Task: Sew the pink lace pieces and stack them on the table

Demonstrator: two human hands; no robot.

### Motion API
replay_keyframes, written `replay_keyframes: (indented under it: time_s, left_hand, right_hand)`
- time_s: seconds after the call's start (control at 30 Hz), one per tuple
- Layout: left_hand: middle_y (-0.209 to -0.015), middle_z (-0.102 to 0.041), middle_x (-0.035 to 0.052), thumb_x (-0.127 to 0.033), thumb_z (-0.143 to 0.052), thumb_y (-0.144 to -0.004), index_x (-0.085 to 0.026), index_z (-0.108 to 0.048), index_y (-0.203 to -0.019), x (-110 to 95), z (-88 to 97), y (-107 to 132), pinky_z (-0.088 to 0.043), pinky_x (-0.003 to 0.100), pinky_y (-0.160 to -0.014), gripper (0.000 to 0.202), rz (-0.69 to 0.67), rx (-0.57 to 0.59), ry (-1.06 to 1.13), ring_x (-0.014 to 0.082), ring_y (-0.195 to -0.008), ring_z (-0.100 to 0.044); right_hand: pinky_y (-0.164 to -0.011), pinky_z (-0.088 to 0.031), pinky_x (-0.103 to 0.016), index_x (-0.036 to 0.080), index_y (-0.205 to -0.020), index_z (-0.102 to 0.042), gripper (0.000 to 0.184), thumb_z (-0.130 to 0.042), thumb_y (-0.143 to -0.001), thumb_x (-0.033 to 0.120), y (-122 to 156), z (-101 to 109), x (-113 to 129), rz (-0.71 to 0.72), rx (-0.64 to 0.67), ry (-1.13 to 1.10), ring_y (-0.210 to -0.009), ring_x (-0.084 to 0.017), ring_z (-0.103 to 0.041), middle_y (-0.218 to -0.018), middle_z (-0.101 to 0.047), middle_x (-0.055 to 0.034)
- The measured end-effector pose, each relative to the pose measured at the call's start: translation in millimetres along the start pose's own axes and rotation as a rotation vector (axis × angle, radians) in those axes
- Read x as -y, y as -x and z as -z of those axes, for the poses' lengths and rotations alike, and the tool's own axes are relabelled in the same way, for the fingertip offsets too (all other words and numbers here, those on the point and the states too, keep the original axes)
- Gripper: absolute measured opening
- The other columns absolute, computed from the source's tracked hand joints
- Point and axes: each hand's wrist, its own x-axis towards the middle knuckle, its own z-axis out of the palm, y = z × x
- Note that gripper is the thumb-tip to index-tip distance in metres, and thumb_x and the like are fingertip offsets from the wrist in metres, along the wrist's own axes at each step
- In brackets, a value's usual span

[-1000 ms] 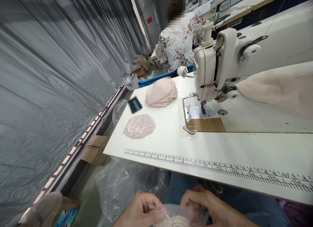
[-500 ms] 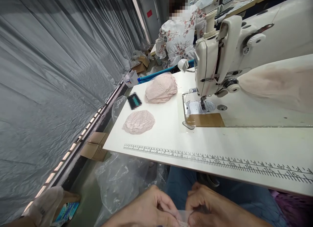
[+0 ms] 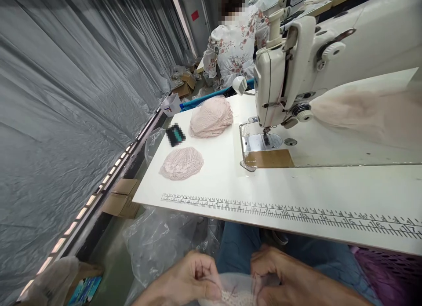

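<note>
At frame bottom, lace piece (image 3: pixel 231 297) cut off.

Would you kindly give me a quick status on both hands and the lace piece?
Left hand and right hand both pinching the lace piece over the lap, below the table edge. Clear plastic bag close on the left. Nothing blocking.

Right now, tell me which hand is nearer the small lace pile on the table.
Left. The left hand sits below the table edge, more nearly under the lace pile; the right hand is farther to the right, also below the edge.
</note>
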Motion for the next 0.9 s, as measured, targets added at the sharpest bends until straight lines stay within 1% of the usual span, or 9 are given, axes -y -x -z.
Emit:
replay_keyframes:
  time_s: [0.1,0.23,0.33,0.43,0.57,0.63,0.73,0.83,0.9]
  left_hand:
    - [-0.052,-0.052,-0.0038,-0.057,-0.086,-0.054,-0.010,-0.071,-0.075,3,1.6,0,-0.023,0.015,-0.045,0.054,-0.011,0.034,0.018,0.0024,-0.046,-0.035]
    - [-0.060,-0.059,0.0010,-0.058,-0.082,-0.062,-0.010,-0.075,-0.092,10,5.6,1,-0.026,0.017,-0.048,0.056,-0.018,0.104,0.022,0.0048,-0.049,-0.040]
    - [-0.060,-0.059,0.0025,-0.057,-0.078,-0.068,-0.011,-0.077,-0.091,13,7.3,2,-0.023,0.017,-0.046,0.052,-0.053,0.129,-0.032,0.0043,-0.048,-0.037]
    - [-0.062,-0.061,0.0030,-0.058,-0.080,-0.065,-0.012,-0.078,-0.084,11,5.5,0,-0.027,0.016,-0.049,0.050,-0.068,0.112,0.000,0.0046,-0.051,-0.040]
    - [-0.063,-0.063,0.0043,-0.058,-0.084,-0.056,-0.011,-0.077,-0.082,5,0.4,-2,-0.034,0.016,-0.053,0.054,-0.026,0.092,0.038,0.0068,-0.054,-0.048]
    - [-0.063,-0.064,0.0044,-0.057,-0.085,-0.057,-0.011,-0.077,-0.086,3,-1.5,-2,-0.035,0.016,-0.053,0.055,-0.019,0.102,0.054,0.0065,-0.054,-0.049]
    - [-0.066,-0.065,0.0045,-0.055,-0.085,-0.059,-0.012,-0.077,-0.088,1,-2.7,-1,-0.036,0.014,-0.054,0.053,-0.016,0.109,0.076,0.0055,-0.055,-0.050]
    - [-0.069,-0.067,0.0055,-0.053,-0.085,-0.060,-0.012,-0.078,-0.089,-2,-3.7,2,-0.038,0.014,-0.055,0.050,0.003,0.096,0.085,0.0054,-0.056,-0.051]
    - [-0.071,-0.068,0.0063,-0.052,-0.085,-0.060,-0.013,-0.078,-0.090,-4,-4.9,3,-0.038,0.014,-0.056,0.050,0.011,0.096,0.070,0.0058,-0.057,-0.051]
  right_hand:
    - [-0.072,-0.045,-0.027,0.018,-0.072,-0.075,0.021,-0.072,-0.074,0.039,-1,0,0,0.020,0.010,-0.028,-0.080,-0.020,-0.062,-0.076,-0.068,-0.0031]
    - [-0.063,-0.043,-0.026,0.016,-0.072,-0.074,0.040,-0.065,-0.077,0.055,-2,1,-6,0.034,0.033,-0.040,-0.069,-0.018,-0.058,-0.068,-0.063,-0.0022]
    - [-0.060,-0.041,-0.025,0.016,-0.068,-0.072,0.053,-0.060,-0.077,0.067,-1,1,-10,0.051,0.053,-0.032,-0.066,-0.016,-0.054,-0.063,-0.057,-0.0012]
    - [-0.061,-0.040,-0.025,0.015,-0.071,-0.072,0.060,-0.054,-0.079,0.072,-1,1,-12,0.077,0.061,-0.041,-0.068,-0.016,-0.054,-0.069,-0.059,-0.0025]
    - [-0.058,-0.038,-0.024,0.013,-0.070,-0.073,0.058,-0.055,-0.081,0.068,-3,1,-12,0.112,0.105,-0.076,-0.065,-0.015,-0.053,-0.065,-0.057,-0.0017]
    - [-0.057,-0.039,-0.023,0.014,-0.071,-0.075,0.052,-0.064,-0.076,0.065,-5,0,-11,0.097,0.120,-0.101,-0.065,-0.016,-0.055,-0.063,-0.059,-0.0008]
    - [-0.059,-0.041,-0.023,0.017,-0.076,-0.077,0.042,-0.076,-0.065,0.057,-5,-2,-10,0.051,0.091,-0.109,-0.071,-0.018,-0.060,-0.072,-0.065,-0.0016]
    - [-0.062,-0.041,-0.023,0.018,-0.073,-0.076,0.031,-0.078,-0.067,0.048,-2,-3,-11,0.019,0.073,-0.082,-0.073,-0.017,-0.060,-0.074,-0.065,-0.0012]
    - [-0.067,-0.042,-0.025,0.018,-0.076,-0.075,0.026,-0.076,-0.071,0.044,0,-3,-13,-0.010,0.078,-0.066,-0.077,-0.018,-0.060,-0.078,-0.065,-0.0014]
